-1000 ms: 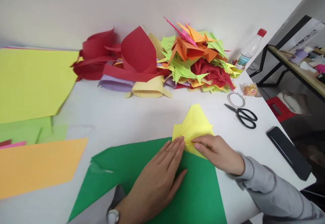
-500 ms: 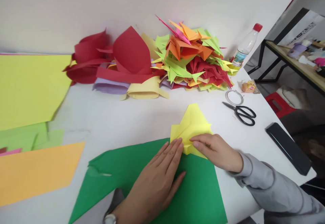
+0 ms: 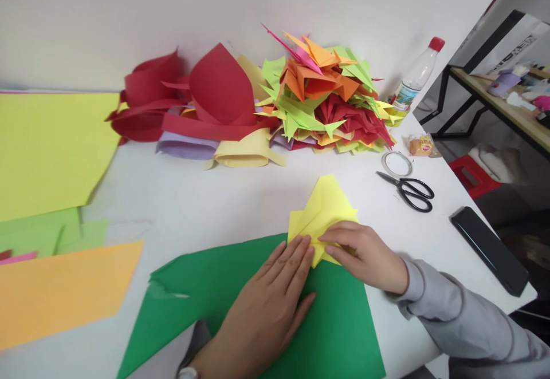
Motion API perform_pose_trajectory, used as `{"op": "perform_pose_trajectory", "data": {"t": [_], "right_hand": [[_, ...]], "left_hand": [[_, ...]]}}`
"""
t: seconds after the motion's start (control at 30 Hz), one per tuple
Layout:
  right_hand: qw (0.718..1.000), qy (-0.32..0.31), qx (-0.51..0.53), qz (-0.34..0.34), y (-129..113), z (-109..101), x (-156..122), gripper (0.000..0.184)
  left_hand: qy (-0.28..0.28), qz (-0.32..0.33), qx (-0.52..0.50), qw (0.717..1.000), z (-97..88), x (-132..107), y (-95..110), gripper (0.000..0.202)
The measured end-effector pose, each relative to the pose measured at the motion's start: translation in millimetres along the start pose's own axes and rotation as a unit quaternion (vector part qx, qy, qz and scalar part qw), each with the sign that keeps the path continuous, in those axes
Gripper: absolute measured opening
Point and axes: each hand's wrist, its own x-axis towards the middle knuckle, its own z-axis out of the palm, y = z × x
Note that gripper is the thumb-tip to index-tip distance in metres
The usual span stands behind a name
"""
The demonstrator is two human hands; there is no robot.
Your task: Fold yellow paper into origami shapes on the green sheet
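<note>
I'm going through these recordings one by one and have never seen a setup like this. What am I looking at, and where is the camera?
There is no machine here: a person works with two bare hands, filmed by a camera worn on the head, looking forward and down. The left hand lies flat, its fingertips on a folded piece of yellow paper. The right hand has thumb and forefinger at that paper; whether they pinch it is unclear. Underneath lies a green sheet on a white table. To the right are scissors and a black object. Behind sits a pile of colourful folded paper; an orange sheet lies at left.
</note>
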Motion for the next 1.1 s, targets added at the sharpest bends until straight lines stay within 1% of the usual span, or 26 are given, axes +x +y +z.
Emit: {"op": "perform_pose_trajectory", "data": {"t": [0.17, 0.27, 0.3, 0.37, 0.47, 0.67, 0.83, 0.97, 1.1], "right_hand": [[0.994, -0.001, -0.099, -0.051, 1.0, 4.1, -3.9, 0.023], [0.99, -0.002, -0.127, -0.066, 0.9, 6.3, -5.2, 0.024], [0.988, 0.0, -0.134, -0.071, 0.7, 6.8, -5.4, 0.025], [0.986, 0.005, -0.144, -0.081, 0.3, 7.4, -5.5, 0.027], [0.986, 0.011, -0.147, -0.084, 0.0, 7.6, -5.7, 0.028], [0.987, 0.01, -0.141, -0.076, 1.1, 8.0, -6.4, 0.025], [0.989, 0.011, -0.132, -0.072, 1.6, 7.5, -6.7, 0.025], [0.988, 0.006, -0.132, -0.075, 1.7, 7.0, -6.5, 0.026], [0.989, 0.008, -0.128, -0.068, 1.5, 7.0, -6.4, 0.026]], "left_hand": [[-0.01, -0.006, 0.004, 1.0, -1.8, 0.2, 2.3, 0.06], [-0.01, -0.005, 0.007, 1.0, -3.8, 0.9, 3.0, 0.061], [-0.007, -0.01, 0.008, 1.0, -4.5, 0.7, 3.4, 0.062], [0.004, -0.038, 0.016, 0.999, -5.6, -0.5, 4.9, 0.066], [0.019, -0.092, 0.034, 0.995, -6.3, -3.8, 8.5, 0.07], [0.009, -0.127, 0.018, 0.992, -4.3, -7.8, 12.7, 0.064], [0.003, -0.138, 0.025, 0.99, -3.0, -8.9, 11.1, 0.07], [-0.005, -0.133, 0.039, 0.99, -3.1, -8.3, 10.3, 0.072], [-0.005, -0.125, 0.047, 0.991, -2.7, -6.8, 9.9, 0.067]]}}
